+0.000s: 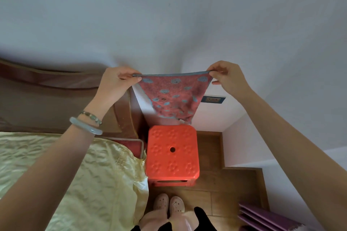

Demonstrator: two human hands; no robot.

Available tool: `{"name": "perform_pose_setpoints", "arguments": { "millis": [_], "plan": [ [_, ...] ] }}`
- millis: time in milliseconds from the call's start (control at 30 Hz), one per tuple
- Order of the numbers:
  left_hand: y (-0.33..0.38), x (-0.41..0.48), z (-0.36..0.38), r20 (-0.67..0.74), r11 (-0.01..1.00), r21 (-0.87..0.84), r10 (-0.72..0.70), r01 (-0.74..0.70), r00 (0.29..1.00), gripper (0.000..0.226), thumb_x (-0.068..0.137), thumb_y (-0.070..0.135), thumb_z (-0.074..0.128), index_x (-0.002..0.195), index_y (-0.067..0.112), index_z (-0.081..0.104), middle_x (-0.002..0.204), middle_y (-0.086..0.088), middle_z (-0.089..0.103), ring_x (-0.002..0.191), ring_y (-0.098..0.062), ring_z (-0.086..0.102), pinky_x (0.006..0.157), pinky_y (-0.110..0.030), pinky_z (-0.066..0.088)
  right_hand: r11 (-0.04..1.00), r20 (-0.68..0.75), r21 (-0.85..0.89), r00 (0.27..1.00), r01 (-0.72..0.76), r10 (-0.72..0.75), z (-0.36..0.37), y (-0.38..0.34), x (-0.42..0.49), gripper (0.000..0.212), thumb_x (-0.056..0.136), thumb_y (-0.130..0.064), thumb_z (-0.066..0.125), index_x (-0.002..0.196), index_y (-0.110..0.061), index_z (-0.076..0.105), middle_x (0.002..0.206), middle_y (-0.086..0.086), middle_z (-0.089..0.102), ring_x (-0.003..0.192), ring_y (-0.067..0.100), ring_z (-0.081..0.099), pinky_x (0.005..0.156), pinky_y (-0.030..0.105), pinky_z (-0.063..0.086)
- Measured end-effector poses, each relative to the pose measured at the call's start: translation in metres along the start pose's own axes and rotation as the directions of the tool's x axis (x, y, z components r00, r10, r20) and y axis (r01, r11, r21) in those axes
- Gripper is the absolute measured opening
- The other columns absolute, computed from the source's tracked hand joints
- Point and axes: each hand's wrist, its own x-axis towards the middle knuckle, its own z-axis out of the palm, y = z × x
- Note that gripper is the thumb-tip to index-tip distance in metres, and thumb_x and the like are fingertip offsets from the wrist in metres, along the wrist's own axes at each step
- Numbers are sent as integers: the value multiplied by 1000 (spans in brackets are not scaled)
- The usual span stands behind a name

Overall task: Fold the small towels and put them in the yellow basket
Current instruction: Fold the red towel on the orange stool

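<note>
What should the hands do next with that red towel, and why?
Probably lower the towel onto the orange stool so it lies flat for folding. The left hand and right hand each pinch a top corner, so it hangs spread open in the air right above the stool, not yet folded. No yellow basket shows in view, so folding likely comes first.

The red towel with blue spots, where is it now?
In the head view's centre, the red towel with blue spots hangs between left hand and right hand, above the orange plastic stool.
</note>
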Motion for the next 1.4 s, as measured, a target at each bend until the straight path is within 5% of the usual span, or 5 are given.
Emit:
{"name": "perform_pose_setpoints", "arguments": {
  "millis": [500, 667, 900, 1033, 1400],
  "plan": [
    [-127, -168, 34, 554, 939, 343, -221, 22, 803, 22, 65, 24, 82, 79, 39, 73, 70, 31, 65, 74, 8, 60, 64, -12, 41, 933, 382, -69, 854, -354, 353, 59, 149, -165, 19, 79, 8, 66, 84, -10, 70, 49, -14, 62, 49, -6, 53, 56, 7, 42],
    [-179, -226, 57, 641, 925, 356, -347, 135, 685, 54, 68, 12, 82, 57, 60, 61, 70, 37, 62, 79, 7, 59, 65, -8, 43, 891, 470, -192, 759, -410, 451, 78, 206, -222, 18, 77, 1, 71, 74, -17, 72, 57, -22, 66, 57, -5, 56, 64, 14, 43],
    [-217, -264, 80, 742, 913, 355, -405, 198, 535, 16, 70, 13, 81, 78, 26, 78, 63, 39, 60, 74, 10, 60, 64, -8, 41, 817, 500, -265, 651, -513, 571, 92, 247, -265, 24, 76, 1, 71, 67, -22, 70, 68, -6, 69, 66, 2, 60, 65, 11, 43],
    [-227, -268, 90, 764, 896, 352, -443, 271, 469, 30, 70, 22, 80, 61, 48, 70, 64, 34, 63, 74, 4, 61, 65, -11, 42, 799, 453, -295, 660, -524, 599, 96, 261, -274, 37, 75, -1, 73, 61, -35, 70, 65, -12, 70, 70, 6, 64, 67, 13, 44],
    [-272, -207, 112, 536, 929, 216, -370, 301, 759, 17, 83, 15, 70, 95, 26, 74, 80, 33, 67, 85, 9, 63, 72, -4, 42, 873, 309, -327, 833, -361, 460, 129, 293, -190, 18, 79, -4, 68, 85, -18, 76, 76, -17, 68, 71, 0, 61, 73, 14, 45]
  ]
}}
